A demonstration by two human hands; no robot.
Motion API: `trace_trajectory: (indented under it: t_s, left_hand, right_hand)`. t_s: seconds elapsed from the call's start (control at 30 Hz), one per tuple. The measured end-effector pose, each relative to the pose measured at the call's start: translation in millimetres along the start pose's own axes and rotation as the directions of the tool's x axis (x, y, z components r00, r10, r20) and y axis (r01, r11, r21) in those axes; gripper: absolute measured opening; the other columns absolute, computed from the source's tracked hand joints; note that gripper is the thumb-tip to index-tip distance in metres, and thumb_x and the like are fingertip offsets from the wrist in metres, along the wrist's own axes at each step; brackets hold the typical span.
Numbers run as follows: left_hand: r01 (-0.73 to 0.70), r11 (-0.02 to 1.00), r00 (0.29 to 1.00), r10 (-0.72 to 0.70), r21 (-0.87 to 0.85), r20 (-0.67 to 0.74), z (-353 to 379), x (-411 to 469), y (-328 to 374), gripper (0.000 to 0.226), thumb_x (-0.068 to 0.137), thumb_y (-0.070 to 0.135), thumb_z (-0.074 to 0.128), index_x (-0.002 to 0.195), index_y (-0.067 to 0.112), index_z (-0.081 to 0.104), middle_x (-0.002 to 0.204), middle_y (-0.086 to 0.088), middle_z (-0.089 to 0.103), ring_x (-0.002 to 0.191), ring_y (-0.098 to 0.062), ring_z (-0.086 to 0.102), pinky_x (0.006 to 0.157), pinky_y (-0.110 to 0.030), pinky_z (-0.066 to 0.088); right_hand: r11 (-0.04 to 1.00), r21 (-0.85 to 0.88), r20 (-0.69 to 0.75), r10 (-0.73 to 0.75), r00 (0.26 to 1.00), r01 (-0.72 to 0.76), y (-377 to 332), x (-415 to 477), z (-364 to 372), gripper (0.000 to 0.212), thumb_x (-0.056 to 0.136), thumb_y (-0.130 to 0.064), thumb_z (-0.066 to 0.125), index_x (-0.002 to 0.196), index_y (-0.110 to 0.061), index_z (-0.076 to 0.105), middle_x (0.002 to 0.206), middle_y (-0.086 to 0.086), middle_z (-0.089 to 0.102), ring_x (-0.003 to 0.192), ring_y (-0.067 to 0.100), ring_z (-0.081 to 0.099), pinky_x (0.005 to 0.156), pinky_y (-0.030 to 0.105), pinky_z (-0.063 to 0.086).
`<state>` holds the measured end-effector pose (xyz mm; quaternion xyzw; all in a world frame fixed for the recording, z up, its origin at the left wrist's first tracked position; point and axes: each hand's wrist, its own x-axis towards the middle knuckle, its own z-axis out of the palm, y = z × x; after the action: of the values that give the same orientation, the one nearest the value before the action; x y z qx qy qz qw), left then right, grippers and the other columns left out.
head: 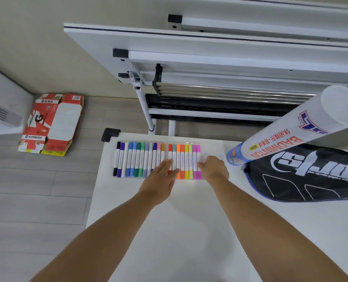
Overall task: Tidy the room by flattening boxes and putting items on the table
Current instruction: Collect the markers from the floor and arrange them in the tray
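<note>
I stood over pale grey plank flooring (36, 200) beneath a beige wall (47, 47). White folded tables (209, 49) stood stacked ahead, and a white appliance (2, 110) sat at the left.

Both arms outstretched — left hand (162, 175) flat, right hand (214, 167) curled.

Two bare forearms, no sleeves, left grip (161, 178), right grip (215, 167)

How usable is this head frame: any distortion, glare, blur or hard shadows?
Head view: wide-angle bending curves the folded tables and stretches the forearms; lighting is soft and even, with faint shadows; the white table is nearly washed out; the marker set and both hands, left and right, look sharp; the badminton tube is slightly soft.
</note>
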<state>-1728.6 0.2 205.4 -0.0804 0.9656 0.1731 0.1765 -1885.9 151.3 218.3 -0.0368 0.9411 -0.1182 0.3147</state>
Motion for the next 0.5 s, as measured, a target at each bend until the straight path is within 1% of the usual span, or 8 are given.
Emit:
trace_trajectory:
  t_s: [0.07, 0.13, 0.23, 0.27, 0.33, 0.4, 0.47, 0.5]
  left_hand:
    - [0.045, 0.999, 0.998, -0.046, -0.028, -0.048, -1, -5, -6, 0.043, 0.105, 0.038, 0.034, 0.148, 0.031, 0.035, 0.164, 0.001, 0.013, 0.152, -0.021, 0.003, 0.116, -0.049, 0.031]
    - [0.105, 0.994, 0.991, -0.107, -0.031, -0.078, 0, -15, -15, 0.044, 0.105, 0.038, 0.033, 0.149, 0.032, 0.034, 0.164, -0.001, 0.014, 0.152, -0.022, 0.004, 0.118, -0.049, 0.024]
    - [0.148, 0.986, 0.982, -0.138, 0.074, -0.131, 0, -29, -29, 0.046, 0.105, 0.038, 0.035, 0.150, 0.032, 0.032, 0.164, -0.002, 0.016, 0.152, -0.025, 0.005, 0.118, -0.045, 0.017]
    - [0.204, 0.976, 0.968, -0.190, 0.078, -0.162, -2, -32, -35, 0.047, 0.104, 0.037, 0.036, 0.151, 0.030, 0.032, 0.164, -0.003, 0.015, 0.152, -0.026, 0.003, 0.119, -0.046, 0.016]
    - [0.389, 0.921, 0.904, -0.377, 0.017, -0.202, -8, -35, -52, 0.050, 0.104, 0.037, 0.034, 0.153, 0.028, 0.027, 0.165, -0.006, 0.010, 0.151, -0.030, -0.001, 0.119, -0.048, 0.012]
    - [0.556, 0.827, 0.810, -0.562, -0.085, -0.168, -13, -41, -71, 0.052, 0.104, 0.040, 0.030, 0.154, 0.029, 0.019, 0.165, -0.009, 0.003, 0.150, -0.036, -0.002, 0.119, -0.052, 0.013]
    - [0.657, 0.707, 0.723, -0.689, -0.263, -0.048, -19, -46, -86, 0.051, 0.105, 0.040, 0.028, 0.153, 0.030, 0.017, 0.163, -0.011, 0.005, 0.148, -0.041, 0.010, 0.114, -0.056, 0.028]
    - [0.666, 0.669, 0.707, -0.708, -0.330, -0.009, -21, -46, -93, 0.049, 0.105, 0.038, 0.029, 0.152, 0.029, 0.020, 0.161, -0.014, 0.013, 0.144, -0.042, 0.021, 0.109, -0.055, 0.036]
  right_hand:
    - [0.995, -0.057, -0.028, -0.082, 0.996, 0.081, 6, -8, 4, 0.021, 0.096, -0.039, 0.051, 0.095, -0.018, 0.050, 0.086, 0.000, 0.057, 0.076, 0.020, 0.054, 0.060, 0.030, 0.040]
    - [0.988, -0.072, -0.054, -0.140, 0.989, 0.136, 16, -14, 5, 0.018, 0.097, -0.033, 0.047, 0.097, -0.016, 0.054, 0.093, 0.002, 0.060, 0.082, 0.024, 0.056, 0.064, 0.032, 0.045]
    - [0.977, -0.101, -0.129, -0.201, 0.971, 0.189, 30, -24, 5, 0.024, 0.097, -0.028, 0.046, 0.106, -0.015, 0.064, 0.109, 0.008, 0.055, 0.097, 0.028, 0.055, 0.079, 0.038, 0.051]
    - [0.976, -0.110, -0.176, -0.205, 0.963, 0.188, 35, -26, 4, 0.025, 0.097, -0.028, 0.048, 0.112, -0.015, 0.064, 0.114, 0.009, 0.053, 0.103, 0.028, 0.054, 0.084, 0.040, 0.050]
    - [0.987, -0.068, -0.235, -0.156, 0.959, 0.144, 42, -29, 3, 0.032, 0.096, -0.028, 0.053, 0.126, -0.017, 0.057, 0.130, 0.011, 0.046, 0.116, 0.031, 0.049, 0.096, 0.043, 0.046]
    - [0.997, 0.027, -0.203, -0.068, 0.977, 0.075, 47, -29, 4, 0.046, 0.096, -0.028, 0.054, 0.139, -0.018, 0.044, 0.143, 0.013, 0.038, 0.127, 0.034, 0.042, 0.103, 0.046, 0.041]
    - [0.993, 0.117, -0.172, 0.000, 0.985, 0.021, 48, -29, 6, 0.054, 0.096, -0.028, 0.055, 0.145, -0.017, 0.035, 0.146, 0.014, 0.038, 0.131, 0.034, 0.040, 0.105, 0.047, 0.039]
    - [0.986, 0.166, -0.168, 0.026, 0.985, 0.002, 48, -29, 6, 0.055, 0.096, -0.027, 0.055, 0.145, -0.016, 0.034, 0.145, 0.014, 0.041, 0.130, 0.034, 0.042, 0.105, 0.046, 0.040]
